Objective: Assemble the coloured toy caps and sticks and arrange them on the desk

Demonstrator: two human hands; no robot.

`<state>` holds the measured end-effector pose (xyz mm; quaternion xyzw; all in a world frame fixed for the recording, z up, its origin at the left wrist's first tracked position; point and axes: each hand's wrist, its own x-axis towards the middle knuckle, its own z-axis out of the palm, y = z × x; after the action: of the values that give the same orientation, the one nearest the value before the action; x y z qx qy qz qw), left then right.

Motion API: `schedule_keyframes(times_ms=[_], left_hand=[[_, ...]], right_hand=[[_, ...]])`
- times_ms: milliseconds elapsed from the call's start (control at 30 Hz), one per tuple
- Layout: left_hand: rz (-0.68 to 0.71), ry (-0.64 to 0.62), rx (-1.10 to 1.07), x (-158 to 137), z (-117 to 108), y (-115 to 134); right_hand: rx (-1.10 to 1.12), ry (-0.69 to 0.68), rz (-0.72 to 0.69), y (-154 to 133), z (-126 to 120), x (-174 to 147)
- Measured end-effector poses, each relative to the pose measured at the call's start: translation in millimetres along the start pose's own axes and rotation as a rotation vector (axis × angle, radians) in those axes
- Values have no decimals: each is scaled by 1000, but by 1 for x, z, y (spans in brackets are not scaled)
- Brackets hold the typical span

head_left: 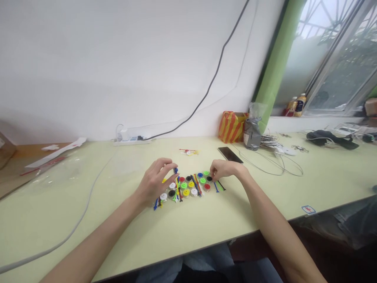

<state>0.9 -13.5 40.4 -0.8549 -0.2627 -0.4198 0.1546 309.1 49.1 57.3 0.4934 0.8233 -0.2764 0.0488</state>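
Observation:
My left hand (156,179) hovers over the left part of a cluster of small round pieces, pinching a small blue piece (176,170) between thumb and fingers. My right hand (222,169) is at the cluster's right end with its fingers curled down beside a black-topped round piece (209,179); what its fingertips hold, if anything, is hidden. The round pieces have clear bases and coloured tops, among them a red one (207,187), a yellow one (186,193) and a white one (163,197). Thin coloured arrow-headed sticks (197,185) lie in bundles between them.
More small red, white and yellow pieces (189,151) lie behind the cluster. A black phone (230,155), a striped bag (231,126) and a grey bag (252,133) are behind my right hand. White cables (277,171) run on the right; a power strip (132,142) sits by the wall.

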Motion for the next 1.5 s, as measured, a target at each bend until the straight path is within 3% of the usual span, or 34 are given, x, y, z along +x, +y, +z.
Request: schedule_keyframes(times_ms=[233,567,867,1233,1367,1433,1500], left_hand=[[-29,-2,-24,1,2,0],[3,-14,-14,1,2,-1],[-32,-26,-32,-1,4,-2],[-52,-45,-81,1,5,-1],[-77,-89,-106,-2,7,2],[-109,-97,-116,-3,7,5],[-138,-96,-128,-3,8,7]], right_hand=[[10,70,-14,13,-7,-2],[-36,30,15,9,-6,-4],[113,-11,214,6,-4,-9],[121,17,218,-1,0,-4],[137,236,64,-12,0,-9],[224,368,-135,-26,5,-9],[393,402,-355,-44,13,-7]])
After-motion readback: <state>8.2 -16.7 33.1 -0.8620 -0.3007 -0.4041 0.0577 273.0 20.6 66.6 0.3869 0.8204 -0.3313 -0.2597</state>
